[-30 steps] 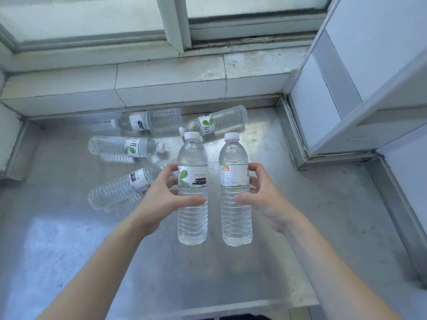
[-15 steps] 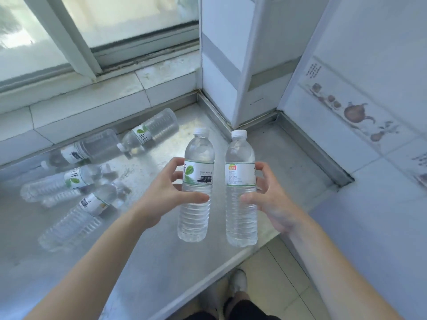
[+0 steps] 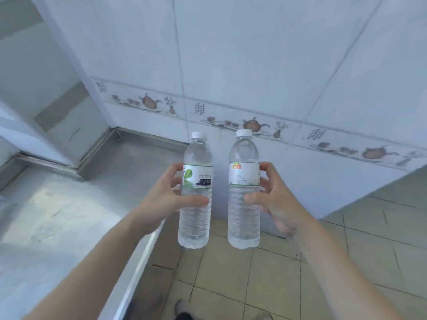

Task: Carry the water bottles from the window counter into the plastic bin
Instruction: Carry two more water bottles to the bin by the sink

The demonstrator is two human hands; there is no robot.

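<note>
Clear bottles (image 3: pixel 195 218) with white caps; white wall tiles (image 3: pixel 231 54) bear brown teapot motifs.

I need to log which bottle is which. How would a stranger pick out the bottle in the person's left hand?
Find the two upright, white-capped water bottles held side by side past the steel counter edge. The left hand grips the green-leaf bottle at its label. Its leaf and dark print set it apart from the orange-logo bottle in the right hand.
</note>
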